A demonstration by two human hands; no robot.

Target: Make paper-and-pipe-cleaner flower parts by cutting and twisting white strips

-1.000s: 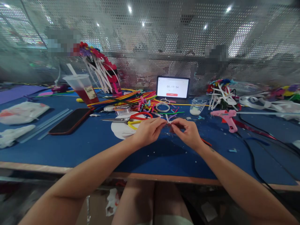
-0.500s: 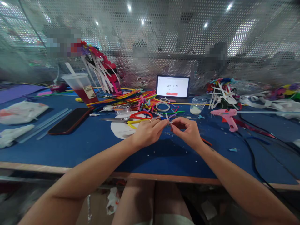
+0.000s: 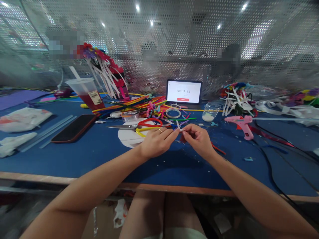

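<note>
Above the middle of the blue table, my left hand (image 3: 159, 141) and my right hand (image 3: 198, 137) meet at the fingertips. Both pinch a short white strip (image 3: 178, 125), whose end sticks up between them; whether it is ribbon or pipe cleaner I cannot tell. Just behind my left hand lie scissors (image 3: 149, 123) with red and yellow handles, on a white round sheet (image 3: 124, 136). A red pipe cleaner (image 3: 218, 148) lies beside my right wrist. Beyond the fingers is a pile of colourful pipe cleaners (image 3: 134, 105).
A pink glue gun (image 3: 243, 125) with a black cord lies at right. At left are a phone (image 3: 74, 128), clear sticks (image 3: 50, 132) and a cup of red drink (image 3: 87, 93). Behind stands a tablet (image 3: 183, 92) showing a timer, near a small plastic bag (image 3: 209, 113).
My fingertips have shifted slightly, and more of the white strip shows upright between them. The right hand's fingers are curled a little closer. Everything else stays in place.
</note>
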